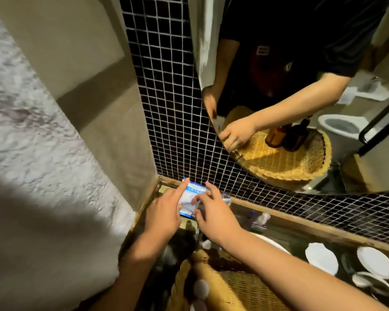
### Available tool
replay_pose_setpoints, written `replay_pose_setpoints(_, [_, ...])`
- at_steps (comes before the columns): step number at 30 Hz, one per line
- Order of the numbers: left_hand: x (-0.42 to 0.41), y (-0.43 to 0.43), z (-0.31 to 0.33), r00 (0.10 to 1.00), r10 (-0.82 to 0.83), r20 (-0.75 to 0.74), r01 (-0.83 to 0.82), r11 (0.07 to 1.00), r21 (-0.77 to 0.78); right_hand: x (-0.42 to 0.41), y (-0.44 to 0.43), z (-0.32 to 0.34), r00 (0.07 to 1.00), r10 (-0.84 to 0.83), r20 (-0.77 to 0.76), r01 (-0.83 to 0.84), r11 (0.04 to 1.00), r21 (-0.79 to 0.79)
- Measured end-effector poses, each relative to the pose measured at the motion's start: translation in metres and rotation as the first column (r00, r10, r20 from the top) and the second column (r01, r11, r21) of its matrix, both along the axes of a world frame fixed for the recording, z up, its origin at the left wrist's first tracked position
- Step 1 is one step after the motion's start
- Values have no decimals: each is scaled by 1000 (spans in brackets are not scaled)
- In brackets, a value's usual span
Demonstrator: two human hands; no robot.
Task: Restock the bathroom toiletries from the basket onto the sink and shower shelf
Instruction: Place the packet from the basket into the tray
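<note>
The woven wicker basket (pixel 229 290) sits right under the camera at the bottom edge, resting on the dark desk (pixel 299 239) by the sink. Past it, both hands are on a small blue-and-white plastic packet (pixel 192 194), tucked into the back left corner where the dark mosaic-tiled wall (pixel 166 97) meets the beige side wall (pixel 103 122).

The left hand (pixel 164 215) has its index finger stretched out along the packet's left edge, the rest loosely curled. The right hand (pixel 213 213) pinches the packet's right side between thumb and fingers. So both hands are on it, with a narrow grip. Can't tell if the packet is already resting on the desk or is a bit lifted.

My take: they're squaring it up against the wall. To do it well, I'd push it flat into the corner, label facing out, and let go only once it sits steady. Watch the small clear bottles (pixel 259 218) just to the right, easy to knock. The white round dishes (pixel 321 258) farther right are well clear.
</note>
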State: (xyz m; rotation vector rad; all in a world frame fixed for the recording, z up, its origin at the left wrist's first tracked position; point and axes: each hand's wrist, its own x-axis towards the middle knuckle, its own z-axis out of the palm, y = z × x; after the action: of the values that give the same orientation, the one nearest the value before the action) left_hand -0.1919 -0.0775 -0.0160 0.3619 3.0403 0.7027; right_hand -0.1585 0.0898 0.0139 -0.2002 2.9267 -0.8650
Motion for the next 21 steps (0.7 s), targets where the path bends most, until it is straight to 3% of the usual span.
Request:
replay_pose_setpoints(5, [-18, 1, -22, 998, 18, 64, -19, 1000, 2, -17, -16, -18, 986, -38, 164, 32, 999, 39])
replay_pose_setpoints(9, [-26, 10, -42, 1000, 18, 15, -18, 998, -62, -18, -26, -39, 966, -104, 237, 95, 994, 48])
replay_pose_setpoints(16, [-51, 20, -62, 1000, -27, 4, 27, 996, -89, -32, -25, -51, 971, -173, 164, 174, 985, 12])
replay_pose_setpoints(19, [-57, 23, -65, 995, -12, 97, 25, 991, -132, -38, -26, -61, 935, -316, 159, 335, 935, -116])
replay_pose_setpoints(21, [-58, 25, -66, 985, 3, 170, 21, 989, -144, -39, -27, -67, 940, -310, 144, 328, 937, -122])
